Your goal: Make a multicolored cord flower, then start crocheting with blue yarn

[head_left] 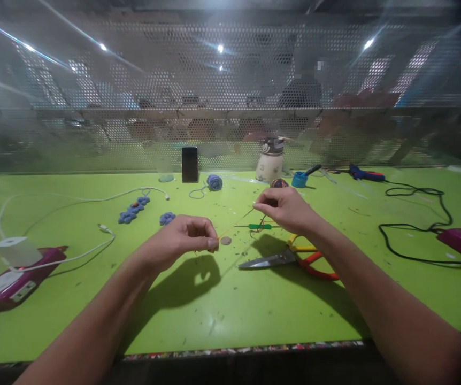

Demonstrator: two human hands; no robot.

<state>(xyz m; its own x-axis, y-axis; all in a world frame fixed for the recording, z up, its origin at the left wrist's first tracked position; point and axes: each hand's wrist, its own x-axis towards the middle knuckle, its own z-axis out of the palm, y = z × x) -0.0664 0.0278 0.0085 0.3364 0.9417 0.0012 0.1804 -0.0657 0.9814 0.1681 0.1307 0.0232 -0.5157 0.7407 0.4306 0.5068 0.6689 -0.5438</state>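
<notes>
My left hand [192,235] is closed in a pinch on a bit of yellow yarn [219,238]; the fingers partly hide it. A thin strand of this yarn stretches up to my right hand [281,207], whose thumb and forefinger pinch a slim dark needle [248,213] pointing down to the left. Both hands are raised over the green table. Below the right hand lie a green-handled crochet hook [260,226] and large scissors [273,260] with yellow and orange handles. A small round grey disc [225,241] shows beside the left fingertips.
Blue crocheted flowers [134,209] and a blue yarn ball [214,182] lie left of centre. Behind stand a phone [190,164], a jar-like bottle [269,160] and a blue tape roll [299,179]. Purple power strips [22,275] with cables flank both sides; a glue gun [365,174] lies back right.
</notes>
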